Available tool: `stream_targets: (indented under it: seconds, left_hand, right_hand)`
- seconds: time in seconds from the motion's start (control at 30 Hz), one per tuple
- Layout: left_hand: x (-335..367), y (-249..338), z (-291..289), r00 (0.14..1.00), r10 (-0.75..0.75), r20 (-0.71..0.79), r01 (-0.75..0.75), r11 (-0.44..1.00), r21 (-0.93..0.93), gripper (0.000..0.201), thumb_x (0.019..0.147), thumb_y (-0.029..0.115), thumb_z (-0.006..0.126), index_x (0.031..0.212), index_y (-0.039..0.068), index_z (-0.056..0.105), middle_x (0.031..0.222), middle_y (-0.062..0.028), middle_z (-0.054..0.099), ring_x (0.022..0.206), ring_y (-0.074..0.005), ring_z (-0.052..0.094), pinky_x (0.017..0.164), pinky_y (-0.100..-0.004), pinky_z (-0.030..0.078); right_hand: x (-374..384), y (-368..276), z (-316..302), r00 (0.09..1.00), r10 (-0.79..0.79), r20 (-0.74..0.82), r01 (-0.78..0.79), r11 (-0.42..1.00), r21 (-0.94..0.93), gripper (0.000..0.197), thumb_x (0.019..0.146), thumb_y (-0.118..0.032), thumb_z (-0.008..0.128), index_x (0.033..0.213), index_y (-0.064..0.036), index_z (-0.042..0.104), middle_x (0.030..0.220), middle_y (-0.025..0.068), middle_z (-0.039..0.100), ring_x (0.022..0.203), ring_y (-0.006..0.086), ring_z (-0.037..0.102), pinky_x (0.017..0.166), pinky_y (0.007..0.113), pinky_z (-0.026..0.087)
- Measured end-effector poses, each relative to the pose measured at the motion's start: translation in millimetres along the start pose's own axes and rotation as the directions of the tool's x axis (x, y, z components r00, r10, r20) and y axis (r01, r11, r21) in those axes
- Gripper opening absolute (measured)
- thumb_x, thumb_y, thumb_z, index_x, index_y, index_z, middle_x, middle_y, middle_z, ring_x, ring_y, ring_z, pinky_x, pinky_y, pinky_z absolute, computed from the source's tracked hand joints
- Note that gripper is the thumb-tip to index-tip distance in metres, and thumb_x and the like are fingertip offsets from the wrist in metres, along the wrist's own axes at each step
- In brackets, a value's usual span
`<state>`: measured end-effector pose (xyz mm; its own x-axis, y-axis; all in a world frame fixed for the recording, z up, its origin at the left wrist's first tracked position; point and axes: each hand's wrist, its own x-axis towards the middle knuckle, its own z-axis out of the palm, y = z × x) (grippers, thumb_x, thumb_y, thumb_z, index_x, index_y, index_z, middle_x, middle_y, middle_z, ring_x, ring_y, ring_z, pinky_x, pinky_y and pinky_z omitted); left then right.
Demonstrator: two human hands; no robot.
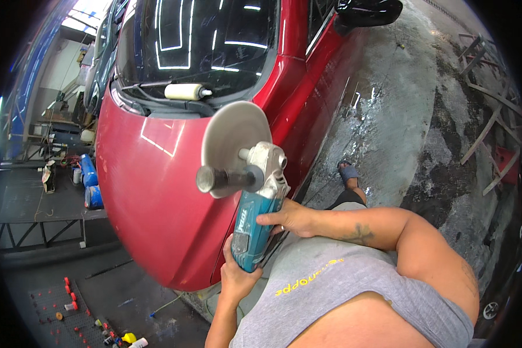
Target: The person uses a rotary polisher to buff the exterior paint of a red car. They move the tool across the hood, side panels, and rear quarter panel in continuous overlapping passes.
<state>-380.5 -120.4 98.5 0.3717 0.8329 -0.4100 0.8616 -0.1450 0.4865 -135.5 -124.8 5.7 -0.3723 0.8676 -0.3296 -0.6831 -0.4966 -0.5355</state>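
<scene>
Both my hands hold a teal electric polisher (252, 223) with a silver gear head. A wide, pale round pad (229, 130) is fixed to it, facing away from me and tilted, near the red car hood (156, 191); I cannot tell whether it touches. My left hand (238, 278) is wrapped round the rear end of the body. My right hand (291, 218) grips the body nearer the head, its thumb lying across the casing. A dark side handle (226, 178) sticks out to the left with no hand on it.
A pale bottle (185, 91) lies at the base of the windshield (209, 46). Blue containers (89, 174) sit on a bench (35, 203) at left. Bottles and red items lie at lower left. Metal frames (493, 116) stand at right beside the wet floor (383, 133).
</scene>
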Motion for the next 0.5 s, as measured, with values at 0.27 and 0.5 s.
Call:
stream_targets:
  seconds: [0.27, 0.5]
  left_hand:
    - [108, 128, 44, 0.971, 0.231, -0.059, -0.237, 0.965, -0.117, 0.110, 0.080, 0.022, 0.087, 0.163, 0.012, 0.016, 0.121, -0.0323, 0.072, 0.108, -0.0524, 0.073, 0.097, -0.0545, 0.058]
    - [161, 197, 54, 0.967, 0.255, 0.021, -0.231, 0.907, -0.353, 0.107, 0.081, 0.021, 0.086, 0.163, 0.012, 0.018, 0.124, -0.0275, 0.069, 0.113, -0.0451, 0.072, 0.099, -0.0503, 0.056]
  right_hand:
    - [-13, -120, -84, 0.879, -0.453, -0.148, 0.462, 0.886, 0.031, 0.061, 0.091, -0.042, 0.086, 0.136, -0.0073, 0.062, 0.121, 0.0055, 0.071, 0.113, 0.0206, 0.069, 0.104, 0.043, 0.055]
    - [-29, -211, -106, 0.791, -0.543, -0.282, 0.525, 0.839, -0.143, 0.058, 0.092, -0.036, 0.085, 0.136, -0.0062, 0.060, 0.115, 0.0068, 0.072, 0.105, 0.0209, 0.072, 0.099, 0.042, 0.059]
